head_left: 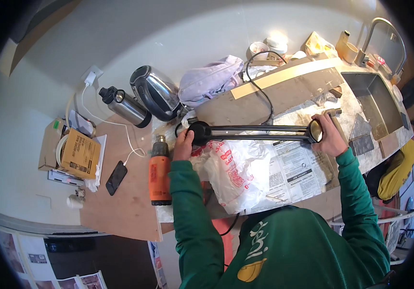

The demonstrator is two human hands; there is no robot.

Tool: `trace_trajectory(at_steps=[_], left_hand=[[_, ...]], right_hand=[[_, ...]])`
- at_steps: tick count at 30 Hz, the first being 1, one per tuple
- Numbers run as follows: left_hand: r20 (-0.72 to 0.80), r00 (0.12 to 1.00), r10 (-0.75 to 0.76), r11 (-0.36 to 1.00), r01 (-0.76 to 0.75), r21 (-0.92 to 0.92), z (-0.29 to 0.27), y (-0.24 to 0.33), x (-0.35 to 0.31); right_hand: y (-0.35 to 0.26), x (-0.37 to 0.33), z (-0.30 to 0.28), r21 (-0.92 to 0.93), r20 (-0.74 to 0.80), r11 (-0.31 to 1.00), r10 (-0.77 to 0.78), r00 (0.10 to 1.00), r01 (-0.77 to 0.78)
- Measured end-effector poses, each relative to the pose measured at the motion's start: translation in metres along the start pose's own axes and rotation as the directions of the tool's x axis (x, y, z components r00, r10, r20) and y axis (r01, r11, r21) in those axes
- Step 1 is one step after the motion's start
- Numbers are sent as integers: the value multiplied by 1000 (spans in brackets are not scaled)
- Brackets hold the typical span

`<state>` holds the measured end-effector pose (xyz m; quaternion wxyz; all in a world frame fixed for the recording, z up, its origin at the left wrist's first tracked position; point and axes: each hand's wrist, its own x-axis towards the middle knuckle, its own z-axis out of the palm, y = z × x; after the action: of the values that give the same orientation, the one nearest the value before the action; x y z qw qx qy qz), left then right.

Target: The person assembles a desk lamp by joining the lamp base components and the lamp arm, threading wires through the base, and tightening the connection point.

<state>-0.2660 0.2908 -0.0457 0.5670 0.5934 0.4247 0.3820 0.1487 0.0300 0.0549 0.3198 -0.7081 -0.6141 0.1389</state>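
Observation:
Held level above the worktop is a long black arm (pixel 260 128) of parallel rods with a rounded piece at each end, perhaps a folded lamp. My left hand (pixel 184 145) is closed on its left round end. At the other end, my right hand (pixel 332 137) wraps around a round piece with a shiny, brassy face. Under the arm lie a white plastic bag (pixel 238 176) with red print and spread newspaper (pixel 296 168). An orange heat gun (pixel 160 176) stands beside my left forearm. A black cable (pixel 260 86) loops behind the arm; where it joins is hidden.
A kettle (pixel 154 91), a steel flask (pixel 126 107) and a lilac cloth (pixel 212 79) stand behind. On the left are a charging phone (pixel 117 178) and a cardboard box (pixel 79 154). A grey board (pixel 289 91) lies before the sink (pixel 373 101). Someone in yellow (pixel 397 173) is at right.

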Motion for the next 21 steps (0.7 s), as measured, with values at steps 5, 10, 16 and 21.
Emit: trace_trajectory(at_steps=[5,10,16,21], left_hand=[[75,996,-56,994,63,-88,11,17,-6],[-45,998,43,996,-40,76,3,1,-5],[-82,991,107,984,-93,153,5,-2,-6],[-61,988,139,982,-130,141,18,14,-12]], right_hand=[[-2,-7,-2,14,-7,998,65,998,-64],[-12,-1,-3,-24,-32,1000,-3,999,2],[-11,1,-7,-81,-29,995,-57,998,54],[-3,-5,-8,-90,-23,995,-55,998,52]])
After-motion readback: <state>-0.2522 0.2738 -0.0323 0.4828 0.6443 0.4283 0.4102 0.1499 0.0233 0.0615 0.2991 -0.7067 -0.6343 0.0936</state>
